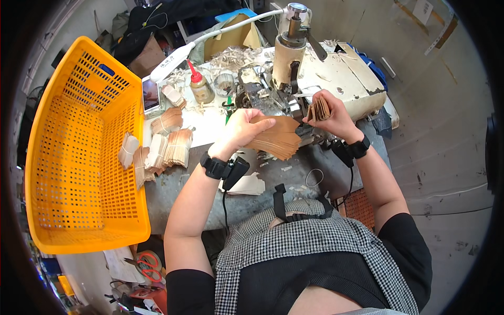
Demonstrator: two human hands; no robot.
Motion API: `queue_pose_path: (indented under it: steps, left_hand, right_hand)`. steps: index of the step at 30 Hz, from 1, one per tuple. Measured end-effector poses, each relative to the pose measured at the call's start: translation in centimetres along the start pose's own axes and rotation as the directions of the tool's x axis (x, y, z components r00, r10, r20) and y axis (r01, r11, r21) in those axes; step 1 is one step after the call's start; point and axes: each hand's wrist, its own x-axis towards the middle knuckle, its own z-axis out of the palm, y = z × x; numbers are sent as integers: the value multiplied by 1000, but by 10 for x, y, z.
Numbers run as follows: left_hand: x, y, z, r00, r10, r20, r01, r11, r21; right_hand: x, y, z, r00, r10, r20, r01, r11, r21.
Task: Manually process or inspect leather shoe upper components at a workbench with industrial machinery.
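My left hand [239,128] is closed on a fanned stack of thin brown leather-like pieces [278,139], thumb on top and notched ends pointing right. Curled in my right hand [340,119] is a smaller bunch of brown pieces [318,110], seen edge-on. Both hands are in front of a bench machine [289,60] with a cream post and a metal working head. Whether the right hand's bunch touches the machine head, I cannot tell. Below my left wrist, a few pale flat pieces [249,185] lie on the grey bench.
A yellow perforated basket [39,157] stands at left. Beside it lie several tied bundles [177,147] of pieces. A red-capped bottle [200,89], a glass jar [224,84] and a phone [150,94] sit behind. A white lamp arm [226,32] crosses above; a loose band [314,178] lies near me.
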Motion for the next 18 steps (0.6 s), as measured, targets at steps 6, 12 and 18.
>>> queue_pose_path:
  steps: [6, 12, 18]
  left_hand:
    - [-1, -4, 3, 1000, 24, -10, -24, 1000, -7]
    - [-3, -3, 4, 999, 35, -18, -36, 999, -16]
    - [-1, -7, 5, 999, 35, -19, -35, 999, -28]
  right_hand:
    - [-1, 3, 1, 1000, -12, -9, 12, 999, -33]
    - [0, 2, 1, 1000, -18, -8, 17, 999, -35]
    - [-1, 1, 2, 1000, -20, -7, 19, 999, -51]
